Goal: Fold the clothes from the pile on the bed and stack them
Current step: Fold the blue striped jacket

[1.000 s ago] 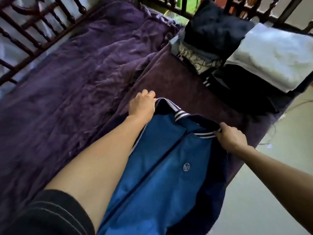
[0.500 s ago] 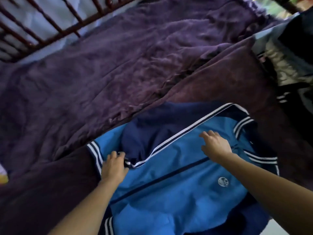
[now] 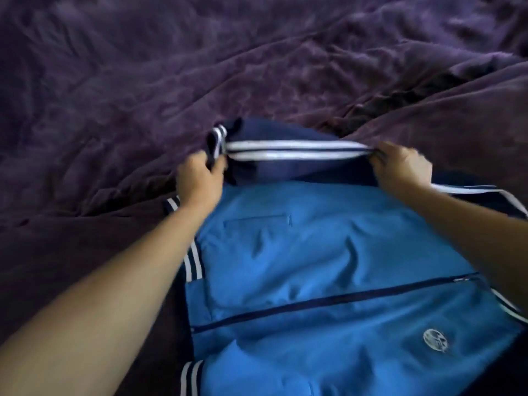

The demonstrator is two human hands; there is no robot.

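Observation:
A blue zip jacket point(image 3: 328, 267) with navy sleeves and white stripes lies front up on the bed, its zip running across the lower middle and a round white logo at the lower right. Its navy sleeve point(image 3: 288, 155) is stretched taut across the top edge of the jacket. My left hand point(image 3: 198, 178) grips the sleeve's striped cuff end. My right hand point(image 3: 401, 164) pinches the sleeve near the shoulder. Both arms reach in from the bottom corners.
A rumpled purple blanket point(image 3: 200, 67) covers the bed behind and to the left of the jacket. A darker maroon cover point(image 3: 471, 115) lies at the right and under the jacket. The clothes stacks are out of view.
The view has tilted down onto the jacket. Both hands left the jacket's body and took hold of the navy sleeve, pulling it straight across the jacket's far edge.

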